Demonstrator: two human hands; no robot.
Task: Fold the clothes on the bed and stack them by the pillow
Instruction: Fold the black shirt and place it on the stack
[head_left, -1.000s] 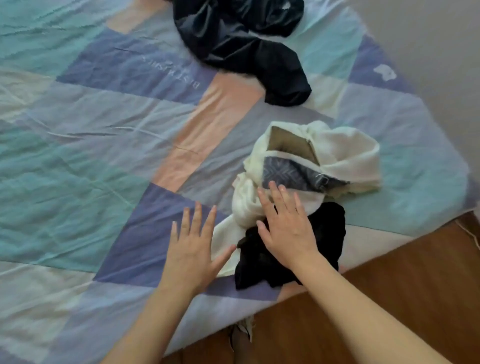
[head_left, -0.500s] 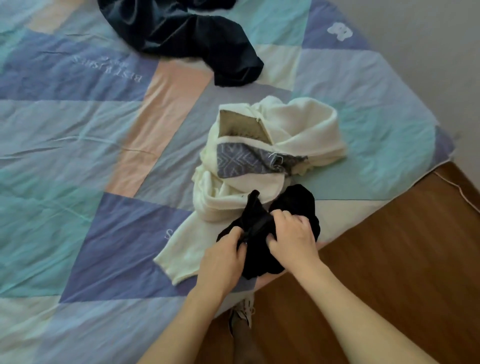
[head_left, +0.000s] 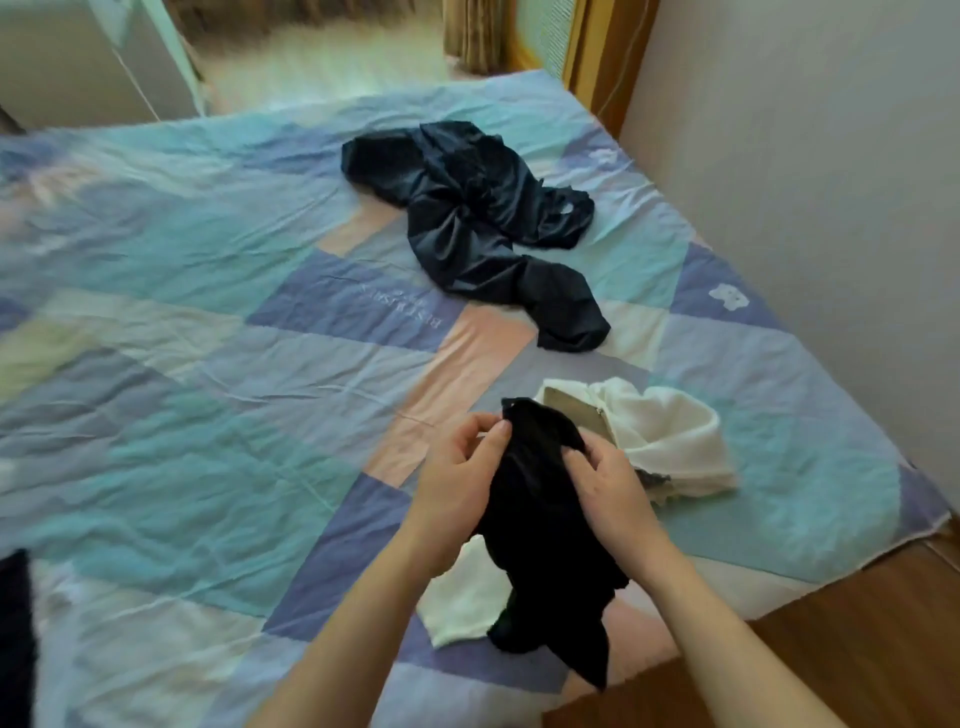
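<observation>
Both my hands pinch black garment (head_left: 545, 519) at top edge: left hand (head_left: 457, 493) at corner, right hand (head_left: 608, 483) just beside. Rest hangs between wrists over bed (head_left: 208, 415) edge. Looks light, limp, thin; better hold at opposite corners.

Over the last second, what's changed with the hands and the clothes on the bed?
Both hands went from lying open and flat to pinching the black garment: the left hand and right hand have lifted it off the bed, and it now hangs between them. The cream garment and the dark navy garment stayed crumpled where they lay.
</observation>
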